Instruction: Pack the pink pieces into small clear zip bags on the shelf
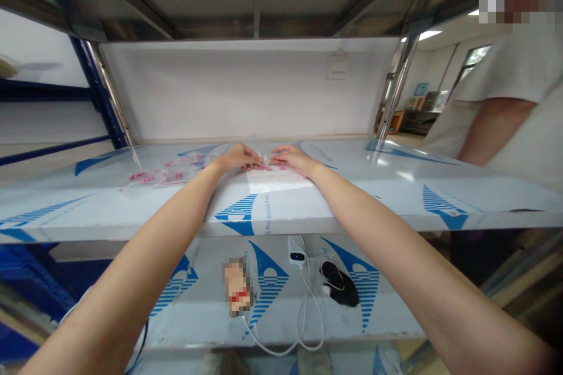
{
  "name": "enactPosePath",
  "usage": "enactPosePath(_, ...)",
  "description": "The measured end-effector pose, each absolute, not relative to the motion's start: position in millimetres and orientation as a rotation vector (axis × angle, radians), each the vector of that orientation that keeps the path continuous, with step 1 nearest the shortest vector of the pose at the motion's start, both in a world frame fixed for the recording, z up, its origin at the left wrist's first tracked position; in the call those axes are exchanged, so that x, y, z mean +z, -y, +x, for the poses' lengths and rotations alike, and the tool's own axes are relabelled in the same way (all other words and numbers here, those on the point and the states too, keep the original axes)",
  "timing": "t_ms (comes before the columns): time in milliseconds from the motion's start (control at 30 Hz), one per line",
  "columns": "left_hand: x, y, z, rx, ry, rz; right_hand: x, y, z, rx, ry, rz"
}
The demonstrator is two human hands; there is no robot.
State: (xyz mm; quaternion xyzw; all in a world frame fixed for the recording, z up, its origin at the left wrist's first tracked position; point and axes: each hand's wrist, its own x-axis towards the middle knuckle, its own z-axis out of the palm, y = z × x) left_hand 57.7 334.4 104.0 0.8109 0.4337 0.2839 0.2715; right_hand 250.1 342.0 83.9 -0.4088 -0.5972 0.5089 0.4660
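Cropped forearms (153, 258), left hand (238, 156) and right hand (294, 158) pinching clear plastic (265, 157), pink bits (264, 167) blurred.

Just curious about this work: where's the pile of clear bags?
In the head view, the clear bags lie on the shelf, left of the left hand.

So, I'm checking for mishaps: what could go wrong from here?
Small pink pieces between the left hand and right hand might scatter if the clear plastic slips. Below, the white cable loops past the lower shelf's front edge, so it could get snagged.
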Motion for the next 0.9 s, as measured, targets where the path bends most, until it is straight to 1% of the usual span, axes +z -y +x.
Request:
enactPosePath(400, 104, -344, 49, 0.870, -1.321, 2.169, 84, -344, 255, 1.262, 1.452, -0.963)
enactPosePath(500, 105, -342, 49, 0.855, -1.301, 2.170, 85, -345, 251, 1.157, 1.499, -1.045)
enactPosePath(533, 106, -341, 49, 0.850, -1.295, 2.166, 88, -344, 250, 1.087, 1.497, -1.098)
enactPosePath(600, 107, -340, 51, 0.846, -1.301, 2.141, 99, -342, 254, 0.853, 1.474, -1.212)
enactPosePath(700, 108, -341, 54, 0.824, -1.328, 2.102, 126, -326, 284, 0.252, 1.458, -1.330)
enactPosePath(767, 107, -343, 56, 0.813, -1.331, 2.075, 138, -304, 320, -0.030, 1.518, -1.371)
enactPosePath(833, 106, -345, 57, 0.809, -1.311, 2.051, 137, -274, 363, -0.062, 1.609, -1.472)
enactPosePath(900, 105, -345, 58, 0.812, -1.285, 2.037, 122, -247, 403, 0.059, 1.665, -1.566)
